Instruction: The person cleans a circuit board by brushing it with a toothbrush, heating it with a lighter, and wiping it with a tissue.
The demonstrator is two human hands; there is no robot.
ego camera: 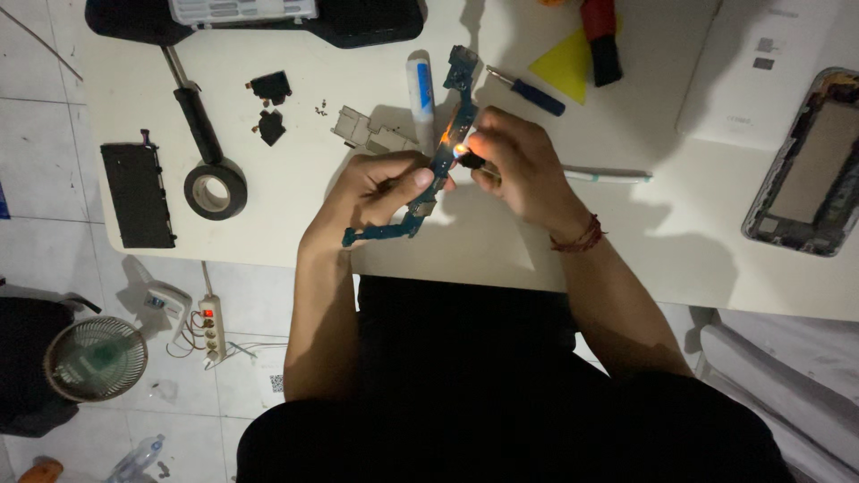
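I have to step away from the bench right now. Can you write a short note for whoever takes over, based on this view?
Left hand: pinches the long, narrow blue-green circuit board, lifted over the white table.
Right hand: grips a small dark tool; its tip glows orange against the board's middle.
Nearby: blue-handled screwdriver, white glue tube, black tape roll, opened tablet shell.
Done: board is out of the shell.
Left: the spot under the glow; its state is unreadable.
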